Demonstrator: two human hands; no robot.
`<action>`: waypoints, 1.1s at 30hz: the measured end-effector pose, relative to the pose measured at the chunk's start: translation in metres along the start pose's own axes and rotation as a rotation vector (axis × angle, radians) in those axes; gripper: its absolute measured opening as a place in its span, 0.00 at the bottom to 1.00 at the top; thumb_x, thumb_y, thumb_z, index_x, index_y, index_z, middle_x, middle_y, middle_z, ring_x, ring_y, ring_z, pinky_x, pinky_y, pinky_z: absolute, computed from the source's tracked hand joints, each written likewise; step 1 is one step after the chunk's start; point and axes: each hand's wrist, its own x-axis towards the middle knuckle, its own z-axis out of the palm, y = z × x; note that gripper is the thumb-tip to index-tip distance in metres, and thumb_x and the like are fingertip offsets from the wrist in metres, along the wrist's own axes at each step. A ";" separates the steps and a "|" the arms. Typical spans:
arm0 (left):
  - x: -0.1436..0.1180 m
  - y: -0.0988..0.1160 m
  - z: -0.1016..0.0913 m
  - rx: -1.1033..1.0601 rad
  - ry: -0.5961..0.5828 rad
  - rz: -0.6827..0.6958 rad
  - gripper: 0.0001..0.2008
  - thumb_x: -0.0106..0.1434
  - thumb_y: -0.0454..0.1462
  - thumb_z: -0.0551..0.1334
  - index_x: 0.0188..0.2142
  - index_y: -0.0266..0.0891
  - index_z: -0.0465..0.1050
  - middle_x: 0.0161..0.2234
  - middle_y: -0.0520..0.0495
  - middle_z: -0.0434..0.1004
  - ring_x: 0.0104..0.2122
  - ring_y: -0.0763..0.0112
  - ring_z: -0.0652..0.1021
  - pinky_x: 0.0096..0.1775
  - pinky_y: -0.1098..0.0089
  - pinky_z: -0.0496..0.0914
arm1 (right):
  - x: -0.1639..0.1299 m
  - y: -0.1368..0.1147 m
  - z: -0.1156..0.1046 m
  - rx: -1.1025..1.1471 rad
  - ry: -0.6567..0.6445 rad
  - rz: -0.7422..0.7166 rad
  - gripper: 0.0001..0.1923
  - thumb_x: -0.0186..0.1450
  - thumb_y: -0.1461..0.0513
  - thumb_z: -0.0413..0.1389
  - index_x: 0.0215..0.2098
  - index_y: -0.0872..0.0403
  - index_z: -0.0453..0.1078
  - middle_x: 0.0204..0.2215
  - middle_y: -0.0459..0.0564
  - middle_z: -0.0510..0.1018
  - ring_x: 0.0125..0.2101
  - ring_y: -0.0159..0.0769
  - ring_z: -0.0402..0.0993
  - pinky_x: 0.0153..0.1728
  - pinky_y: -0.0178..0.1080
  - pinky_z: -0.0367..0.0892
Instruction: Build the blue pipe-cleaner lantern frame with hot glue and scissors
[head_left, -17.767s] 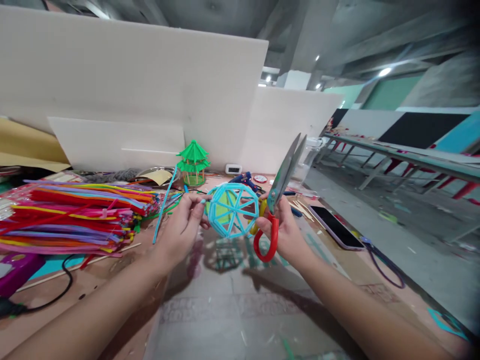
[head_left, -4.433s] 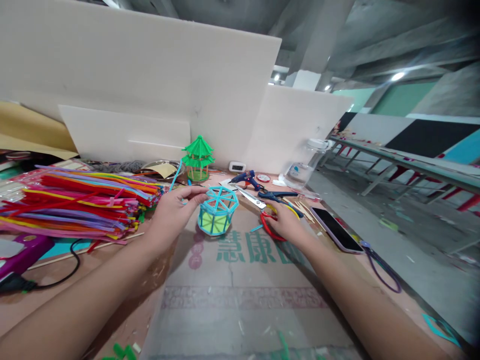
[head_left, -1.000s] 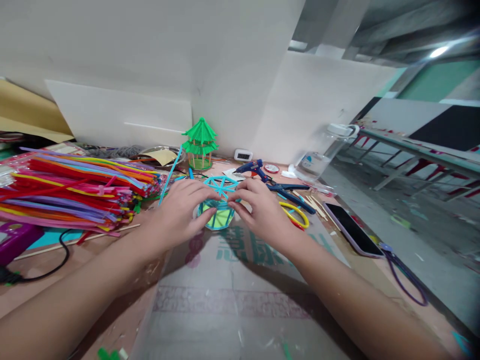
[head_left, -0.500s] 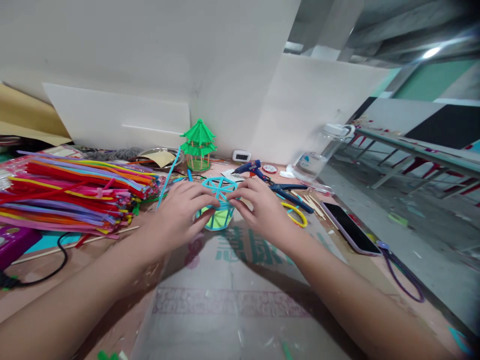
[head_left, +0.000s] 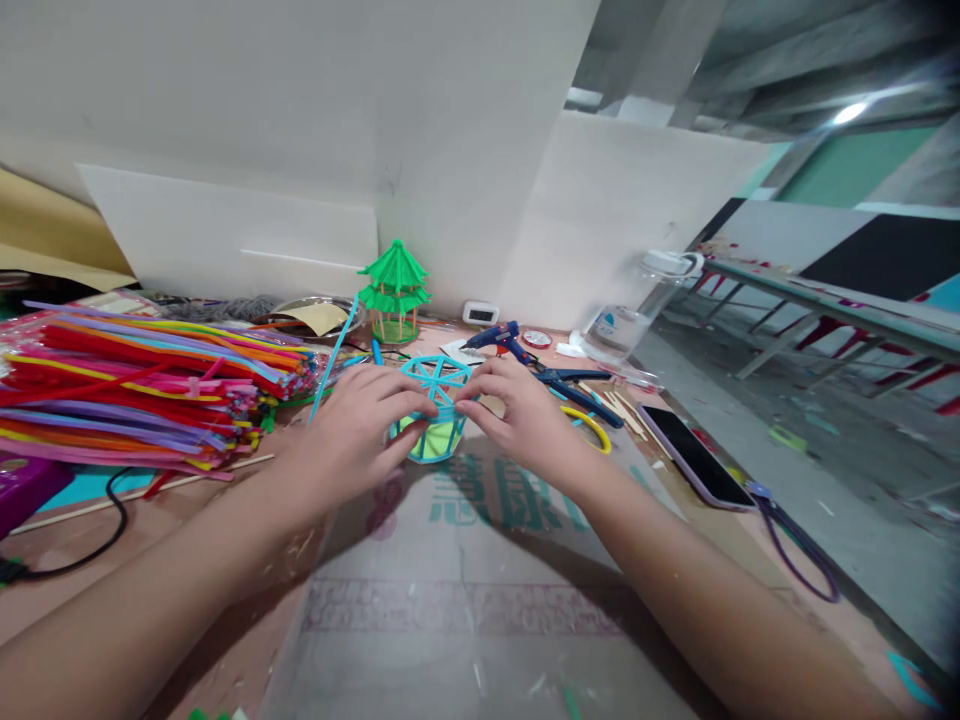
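Observation:
A small blue craft frame [head_left: 436, 376] with a spoked round top and a light green base stands upright on the plastic-covered table. My left hand [head_left: 373, 415] pinches the near left of its upper rim between thumb and fingers. From the other side my right hand [head_left: 510, 408] has its thumb and fingers closed on the same rim, close to the left fingertips. Parts of the frame's sides are hidden behind my fingers. Behind it stands a green two-tiered pagoda model [head_left: 396, 290].
Bundled colourful pipe cleaners [head_left: 150, 390] lie on the left. A blue glue gun [head_left: 495, 340], dark-handled pliers [head_left: 577, 385] and a yellow ring-shaped thing [head_left: 592, 430] lie behind my right hand. Farther right are a phone [head_left: 697, 455] and a clear water bottle [head_left: 626, 315].
The view has shifted very slightly. Both hands keep their hold on the blue frame, with hardly any visible movement.

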 end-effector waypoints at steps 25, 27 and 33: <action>-0.001 -0.002 0.001 0.053 0.049 0.083 0.09 0.72 0.35 0.60 0.48 0.41 0.78 0.46 0.44 0.83 0.48 0.56 0.78 0.51 0.54 0.67 | -0.003 0.000 -0.007 -0.145 -0.009 -0.124 0.07 0.71 0.64 0.60 0.40 0.55 0.82 0.38 0.55 0.80 0.42 0.44 0.74 0.45 0.48 0.69; -0.001 -0.001 0.001 0.052 0.049 0.084 0.10 0.72 0.34 0.60 0.48 0.41 0.78 0.46 0.44 0.83 0.48 0.56 0.78 0.51 0.54 0.67 | -0.004 0.000 -0.006 -0.144 -0.010 -0.134 0.07 0.71 0.64 0.60 0.40 0.54 0.82 0.38 0.55 0.80 0.41 0.44 0.74 0.45 0.47 0.69; -0.001 -0.001 0.001 0.050 0.048 0.073 0.10 0.72 0.35 0.60 0.49 0.41 0.79 0.46 0.44 0.83 0.48 0.56 0.78 0.51 0.54 0.67 | -0.003 0.000 -0.008 -0.125 -0.019 -0.151 0.08 0.72 0.65 0.59 0.40 0.55 0.82 0.38 0.55 0.80 0.42 0.44 0.74 0.46 0.48 0.69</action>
